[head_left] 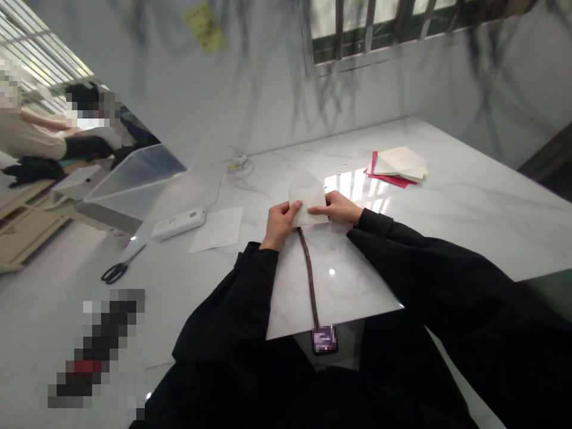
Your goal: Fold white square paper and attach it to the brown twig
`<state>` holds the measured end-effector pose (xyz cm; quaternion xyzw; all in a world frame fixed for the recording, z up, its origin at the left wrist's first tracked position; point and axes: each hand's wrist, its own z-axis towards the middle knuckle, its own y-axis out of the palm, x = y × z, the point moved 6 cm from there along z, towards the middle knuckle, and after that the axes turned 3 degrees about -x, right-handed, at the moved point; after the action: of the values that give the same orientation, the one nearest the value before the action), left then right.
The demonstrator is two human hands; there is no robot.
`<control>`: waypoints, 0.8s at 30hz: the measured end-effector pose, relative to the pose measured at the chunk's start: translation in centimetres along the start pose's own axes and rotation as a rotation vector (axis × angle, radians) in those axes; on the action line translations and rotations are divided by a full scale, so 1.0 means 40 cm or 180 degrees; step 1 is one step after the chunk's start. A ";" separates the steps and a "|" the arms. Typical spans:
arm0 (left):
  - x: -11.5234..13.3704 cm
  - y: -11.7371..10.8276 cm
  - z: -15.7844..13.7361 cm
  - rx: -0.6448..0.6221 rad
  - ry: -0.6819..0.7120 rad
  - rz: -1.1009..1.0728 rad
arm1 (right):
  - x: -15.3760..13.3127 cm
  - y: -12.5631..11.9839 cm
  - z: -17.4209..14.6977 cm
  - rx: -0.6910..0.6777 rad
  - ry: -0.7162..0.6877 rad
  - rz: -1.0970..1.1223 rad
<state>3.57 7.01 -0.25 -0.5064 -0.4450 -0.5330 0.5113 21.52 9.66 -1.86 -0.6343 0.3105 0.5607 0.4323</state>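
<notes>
Across the bottom of the frame spread the person's black sleeves (232, 304), and between them, at lower centre, a small blurred-out rectangular item (324, 340) sits at the near edge of the white marbled counter (469, 190). A thin brown cord (309, 271) runs up from it to the lower edge of a whitish folded sheet of paper (308, 192) at the centre of the frame; whether the cord carries on behind the paper cannot be told. The left hand (279, 223) has its grip closed on the paper's left side, thumb on top, and the right hand (342, 208) likewise pinches the right side, the paper tapering to a blunt point above them. At left, black-handled scissors (117, 271) lie with their blades toward the upper right. Just beyond them, left of centre, a white oblong device (179, 224) rests beside a loose white sheet (217, 229). Farther off, a stack of coloured papers (400, 164), cream on top and red beneath, lies at right of centre, and a translucent plastic bin (138, 179) stands at left. At the upper left sits a person in a pale top (31, 136); a yellow sticky note (204, 27) is on the wall at the top, left of a barred window (353, 36).
</notes>
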 end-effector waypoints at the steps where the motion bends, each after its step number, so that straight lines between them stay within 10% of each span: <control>1: -0.001 0.000 0.001 -0.0014 -0.0013 -0.0026 | 0.000 0.000 0.000 0.0005 0.0000 0.0051; 24: 0.026 -0.044 0.024 0.0158 0.0318 -0.0419 | -0.020 0.009 -0.018 -0.0278 0.0260 0.0172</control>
<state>1.96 8.02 0.96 -0.4360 -0.4643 -0.5788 0.5091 21.40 8.77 -1.15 -0.6664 0.3201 0.5588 0.3758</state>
